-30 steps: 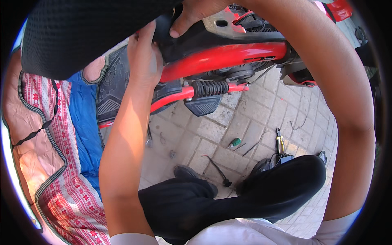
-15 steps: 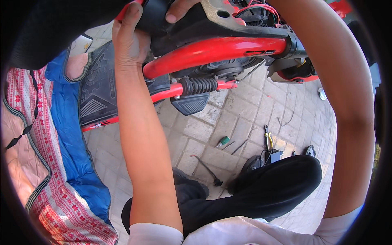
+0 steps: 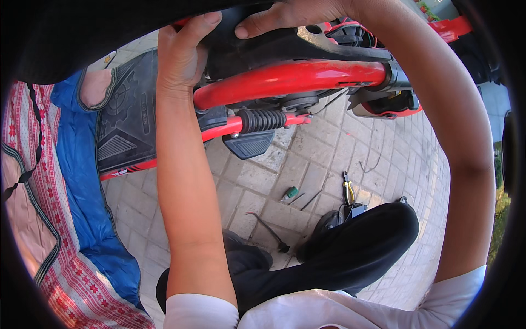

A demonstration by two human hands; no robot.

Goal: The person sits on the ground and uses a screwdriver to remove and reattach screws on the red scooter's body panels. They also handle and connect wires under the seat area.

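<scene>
A scooter with a red tubular frame (image 3: 296, 79) stands across the top of the view. Against its black plastic body panel (image 3: 230, 57), just above the tube, are both of my hands. My left hand (image 3: 181, 55) is closed on the panel's left side, thumb bent over it and fingers hidden behind. From the right, my right hand (image 3: 290, 16) reaches over the panel's top, its thumb pressed on the black surface; the other fingers are mostly out of sight. Red wires (image 3: 350, 26) show in an opening right of that hand.
A blue and patterned quilted cover (image 3: 82, 181) hangs at the left beside the black footboard (image 3: 129, 109). On the paving lie a green-handled screwdriver (image 3: 290, 192), yellow-handled pliers (image 3: 348, 189) and a black cable (image 3: 269, 230). My bent knee (image 3: 383, 230) is below the pliers.
My left thumb has moved right and bent further over the panel. More of my right hand shows now. The whole view has shifted slightly, with the floor items appearing further left.
</scene>
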